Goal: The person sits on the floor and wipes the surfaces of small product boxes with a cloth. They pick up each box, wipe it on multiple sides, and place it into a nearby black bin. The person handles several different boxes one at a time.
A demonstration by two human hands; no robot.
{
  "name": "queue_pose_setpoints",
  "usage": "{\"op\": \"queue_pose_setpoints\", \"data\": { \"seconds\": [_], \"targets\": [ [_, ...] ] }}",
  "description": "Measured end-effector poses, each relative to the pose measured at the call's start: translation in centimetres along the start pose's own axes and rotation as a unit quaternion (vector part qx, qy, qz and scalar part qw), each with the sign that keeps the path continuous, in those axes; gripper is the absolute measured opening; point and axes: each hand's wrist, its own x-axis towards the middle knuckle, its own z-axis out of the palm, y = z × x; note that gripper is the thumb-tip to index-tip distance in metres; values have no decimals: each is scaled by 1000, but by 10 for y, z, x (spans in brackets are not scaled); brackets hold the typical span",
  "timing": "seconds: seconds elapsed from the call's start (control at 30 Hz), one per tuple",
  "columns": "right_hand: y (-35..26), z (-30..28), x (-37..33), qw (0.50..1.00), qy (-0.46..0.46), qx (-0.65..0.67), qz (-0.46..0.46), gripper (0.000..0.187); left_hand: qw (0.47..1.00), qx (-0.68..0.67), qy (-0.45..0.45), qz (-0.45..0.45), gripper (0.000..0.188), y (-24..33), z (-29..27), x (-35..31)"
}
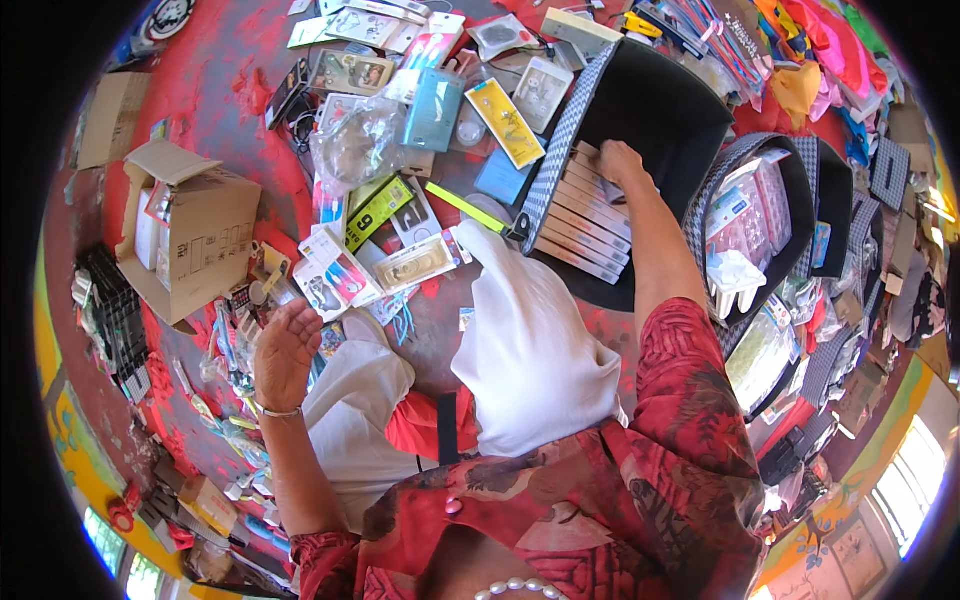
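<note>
My right hand (622, 166) reaches down into a black storage box (655, 90) with a patterned rim. Its fingers curl beside the far end of a row of slim boxes (585, 220) packed side by side. What the fingers close on is hidden. On the left, my left hand (288, 348) is raised palm up with fingers stretched and holds nothing. Nearest to it lie packaged goods, among them a white pack with pink and blue print (335, 272) and a clear-fronted pack (415, 262).
An opened cardboard box (215, 235) stands at the left. Ahead lie a yellow pack (505, 122), a blue pack (434, 108) and a clear plastic bag (358, 145). Another patterned bin (745, 215) holding packets stands right. Colourful bags (795, 90) lie far right.
</note>
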Motion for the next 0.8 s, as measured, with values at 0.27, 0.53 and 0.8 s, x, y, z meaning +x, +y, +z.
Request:
{"op": "queue_pose_setpoints", "data": {
  "seconds": [0.27, 0.53, 0.8],
  "targets": [
    [52, 17, 4, 991, -18, 119, 59, 50, 1000, 29, 4, 12, 30, 3, 4, -4],
    [61, -4, -17, 998, 62, 20, 22, 41, 998, -39, -7, 45, 32, 5, -14, -15],
    [-46, -168, -59, 929, 191, 255, -190, 27, 970, -164, 77, 160, 33, 32, -34, -31]
  ]
}}
